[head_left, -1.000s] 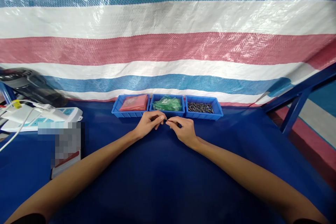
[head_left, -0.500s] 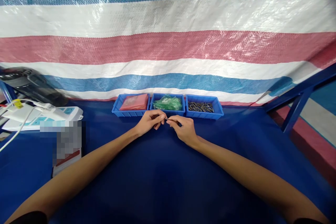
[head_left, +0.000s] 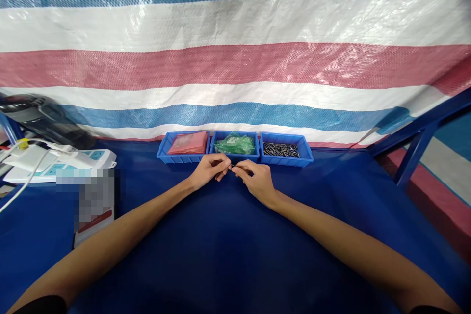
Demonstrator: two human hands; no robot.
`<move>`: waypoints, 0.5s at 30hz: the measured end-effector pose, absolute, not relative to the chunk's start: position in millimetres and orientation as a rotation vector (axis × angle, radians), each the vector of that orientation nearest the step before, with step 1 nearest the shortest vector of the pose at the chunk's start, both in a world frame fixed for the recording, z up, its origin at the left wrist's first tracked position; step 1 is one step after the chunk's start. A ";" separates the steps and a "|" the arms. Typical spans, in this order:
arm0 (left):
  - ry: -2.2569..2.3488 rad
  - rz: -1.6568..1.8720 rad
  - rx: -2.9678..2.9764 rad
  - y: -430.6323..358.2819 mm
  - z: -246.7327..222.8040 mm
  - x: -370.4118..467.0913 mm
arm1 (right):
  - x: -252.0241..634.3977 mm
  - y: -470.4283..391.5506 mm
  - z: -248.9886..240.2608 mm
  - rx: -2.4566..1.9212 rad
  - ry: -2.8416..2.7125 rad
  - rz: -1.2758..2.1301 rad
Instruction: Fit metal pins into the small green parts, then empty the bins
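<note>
My left hand (head_left: 210, 170) and my right hand (head_left: 258, 180) meet fingertip to fingertip in front of the middle bin. Both are closed in a pinch around something small and thin, too small to name. Behind them stand three blue bins in a row. Red plastic bags (head_left: 188, 143) lie in the left bin (head_left: 180, 158), green plastic bags (head_left: 235, 143) in the middle bin (head_left: 220, 135). The right bin (head_left: 287, 161) holds many small metal screws or pins (head_left: 281, 150).
A white power strip (head_left: 106, 158) with plugs and cables lies on the blue table (head_left: 235, 255) at the left. Behind it is a dark bottle (head_left: 55, 120). A partly blurred box (head_left: 96, 225) sits nearby. Striped sheeting (head_left: 235, 66) hangs behind; a blue metal frame (head_left: 415, 149) stands right.
The fingertips of my right hand have shifted slightly left, closer to those of my left hand. The bins and their contents look the same.
</note>
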State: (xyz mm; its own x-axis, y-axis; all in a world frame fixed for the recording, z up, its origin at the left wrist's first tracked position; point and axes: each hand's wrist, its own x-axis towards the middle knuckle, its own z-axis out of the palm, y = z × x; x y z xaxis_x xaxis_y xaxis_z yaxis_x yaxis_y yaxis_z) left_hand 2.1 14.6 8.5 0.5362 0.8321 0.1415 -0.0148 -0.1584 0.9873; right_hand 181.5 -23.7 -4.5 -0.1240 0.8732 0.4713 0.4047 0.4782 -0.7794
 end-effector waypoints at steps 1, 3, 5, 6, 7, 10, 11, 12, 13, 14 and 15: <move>0.722 0.870 1.565 14.4 8.3 2.0 | 181.6 -23.5 -4.7 -1.109 -1.745 0.583; 0.720 0.870 1.576 14.1 7.9 2.0 | 181.7 -23.2 -4.8 -1.123 -1.774 0.572; 0.721 0.870 1.585 13.9 7.5 2.0 | 181.7 -23.2 -4.4 -1.125 -1.784 0.556; 0.724 0.869 1.589 13.8 7.3 1.9 | 181.8 -23.3 -4.1 -1.124 -1.783 0.552; 0.726 0.867 1.592 13.6 7.2 1.9 | 181.8 -23.4 -3.8 -1.123 -1.780 0.551; 0.728 0.858 1.605 13.2 6.7 1.5 | 181.9 -23.4 -2.8 -1.117 -1.769 0.557; 0.728 0.854 1.611 13.1 6.6 1.3 | 181.9 -23.3 -2.7 -1.114 -1.763 0.554; 0.729 0.851 1.617 13.0 6.5 1.2 | 182.0 -23.2 -2.6 -1.111 -1.758 0.549; 0.732 0.849 1.624 12.9 6.4 1.2 | 182.1 -23.1 -2.6 -1.109 -1.753 0.546; 0.735 0.845 1.631 12.8 6.4 1.3 | 182.3 -23.1 -2.7 -1.108 -1.750 0.545; 0.737 0.842 1.638 12.7 6.5 1.4 | 182.4 -23.0 -2.7 -1.107 -1.748 0.546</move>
